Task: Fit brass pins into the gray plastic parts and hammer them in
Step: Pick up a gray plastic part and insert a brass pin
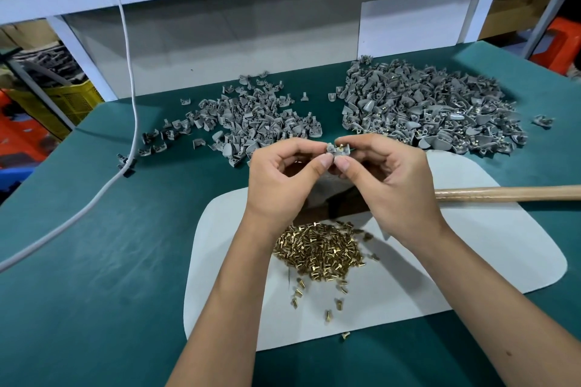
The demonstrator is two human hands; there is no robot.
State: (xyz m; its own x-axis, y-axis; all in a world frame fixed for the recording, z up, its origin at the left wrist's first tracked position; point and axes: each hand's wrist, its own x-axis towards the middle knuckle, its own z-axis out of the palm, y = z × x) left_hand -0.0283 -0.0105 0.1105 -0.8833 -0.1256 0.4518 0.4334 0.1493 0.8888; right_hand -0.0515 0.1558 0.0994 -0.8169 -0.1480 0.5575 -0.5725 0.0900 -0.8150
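Held: one gray plastic part, brass pin standing in its top, pinched between thumb and fingers of my left hand and my right hand, both grips raised above the white mat. Beneath my wrists: loose brass pins heaped mid-mat, a few strays toward its near edge; hammer handle across the mat's right side. Beyond, on the green counter: two heaps of gray parts, bare strip between; white cable trails left.
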